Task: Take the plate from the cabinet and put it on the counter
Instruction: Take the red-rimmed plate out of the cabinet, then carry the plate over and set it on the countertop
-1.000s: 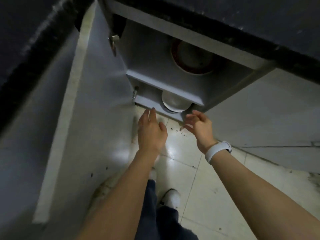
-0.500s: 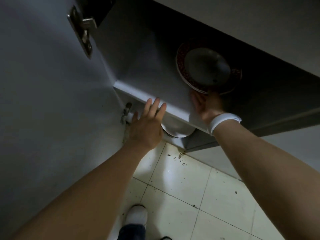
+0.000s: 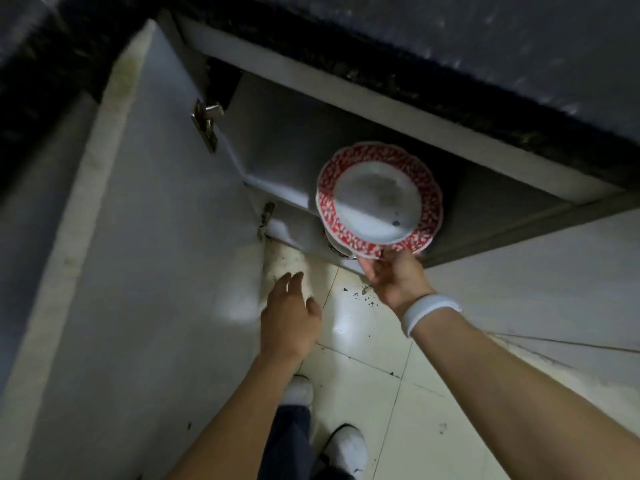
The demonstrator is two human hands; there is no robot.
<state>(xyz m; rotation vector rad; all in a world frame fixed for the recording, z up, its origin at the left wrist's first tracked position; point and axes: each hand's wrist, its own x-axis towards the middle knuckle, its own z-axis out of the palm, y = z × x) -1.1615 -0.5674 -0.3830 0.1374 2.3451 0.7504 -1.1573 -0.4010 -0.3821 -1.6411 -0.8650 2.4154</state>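
Plate (image 3: 379, 199), red patterned rim: at the cabinet (image 3: 277, 161) mouth, pinched at its 6 o'clock edge by the right hand (image 3: 394, 277) fingers. Left hand (image 3: 291, 317): loosely spread, holding nothing. Step: withdrawal. Next, likely: lift toward the dark bench (image 3: 485, 39) at 12 o'clock, keeping it level.

The right hand (image 3: 394, 277) is closed in a pinch, arm stretched forward. The left hand (image 3: 291, 320) hangs lower beside it, fingers loosely spread.

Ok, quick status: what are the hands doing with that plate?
Right hand grips red-rimmed plate by its near edge, outside cabinet. Left hand open, empty. Nothing in the way.
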